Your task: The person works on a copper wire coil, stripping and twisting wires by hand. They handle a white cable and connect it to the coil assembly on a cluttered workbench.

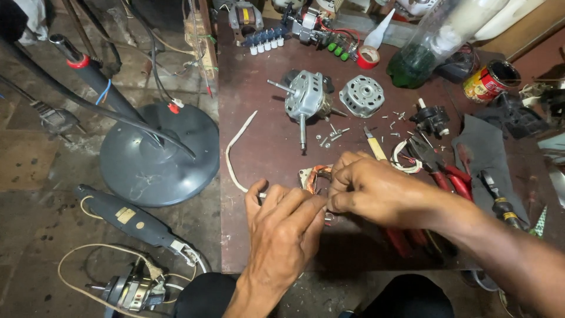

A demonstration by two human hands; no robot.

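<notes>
Copper coil (315, 176) on brown table (259, 229), just beyond both hands. Left hand (285, 229) pinches white cord (235, 159) end; right hand (371, 188) fingertips pinched against coil, nearer.

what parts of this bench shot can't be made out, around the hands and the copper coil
Head view only:
- Copper-wound coil: mostly hidden behind the left hand and right hand.
- What the fingertips pinch: covered by the fingers themselves.
- White cord: its near end vanishes under the left hand.
- Red-handled pliers: partly covered by the right forearm.
- Small screws: too small to tell the type.
</notes>
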